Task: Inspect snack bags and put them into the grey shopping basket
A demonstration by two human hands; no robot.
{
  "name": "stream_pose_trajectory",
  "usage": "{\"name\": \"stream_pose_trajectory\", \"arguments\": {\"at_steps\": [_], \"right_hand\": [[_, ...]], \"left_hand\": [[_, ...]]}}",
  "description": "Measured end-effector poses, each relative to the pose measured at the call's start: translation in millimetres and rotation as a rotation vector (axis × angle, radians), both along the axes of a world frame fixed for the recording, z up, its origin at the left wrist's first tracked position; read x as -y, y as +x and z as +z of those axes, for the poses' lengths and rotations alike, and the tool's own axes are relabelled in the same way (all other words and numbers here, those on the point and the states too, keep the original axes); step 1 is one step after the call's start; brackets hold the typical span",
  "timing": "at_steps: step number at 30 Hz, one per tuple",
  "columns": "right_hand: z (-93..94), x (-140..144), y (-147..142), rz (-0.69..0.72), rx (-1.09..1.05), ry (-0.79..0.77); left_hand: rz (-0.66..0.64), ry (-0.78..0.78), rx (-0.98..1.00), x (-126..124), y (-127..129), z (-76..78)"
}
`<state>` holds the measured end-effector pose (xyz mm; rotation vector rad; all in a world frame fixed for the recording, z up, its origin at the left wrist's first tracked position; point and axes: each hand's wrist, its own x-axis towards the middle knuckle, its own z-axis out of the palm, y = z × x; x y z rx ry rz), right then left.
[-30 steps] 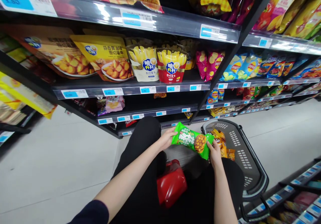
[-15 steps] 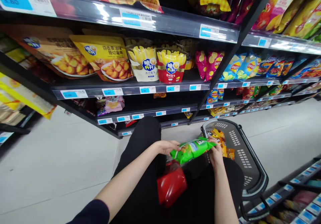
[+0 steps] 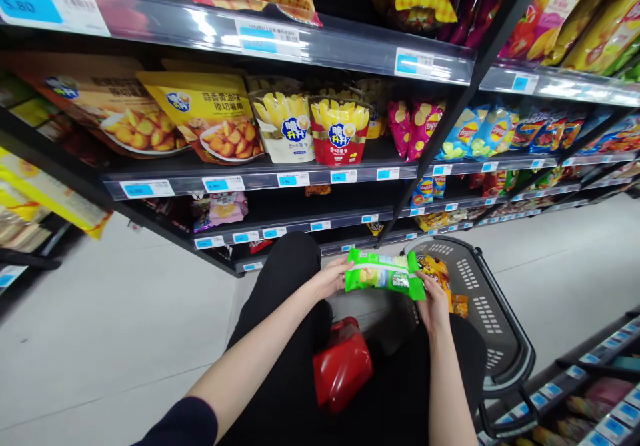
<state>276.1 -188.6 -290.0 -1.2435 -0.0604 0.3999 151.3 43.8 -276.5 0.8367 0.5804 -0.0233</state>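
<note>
Crouched by the shelf, the person grips a green snack bag at each end, left hand and right hand, level just above the basket, seemingly checking it; it looks ready for a short, controlled lowering.

Both bare forearms reach forward over the bent knees; the left hand and right hand face each other, fingers curled in a grip.
</note>
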Motion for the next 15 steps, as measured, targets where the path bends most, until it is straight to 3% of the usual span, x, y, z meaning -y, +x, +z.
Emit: {"name": "stream_pose_trajectory", "arguments": {"at_steps": [5, 10, 15], "right_hand": [[-10.7, -12, -9, -0.035, 0.121, -0.179], [-14.0, -18, -12, 0.156, 0.221, -0.436], [-18.7, -20, -13, 0.142, 0.243, -0.470]], "left_hand": [[0.118, 0.096, -0.005, 2, 3, -2.0], [0.218, 0.288, 0.028, 1, 7, -2.8], [0.296, 0.518, 0.018, 0, 6, -5.4]]}}
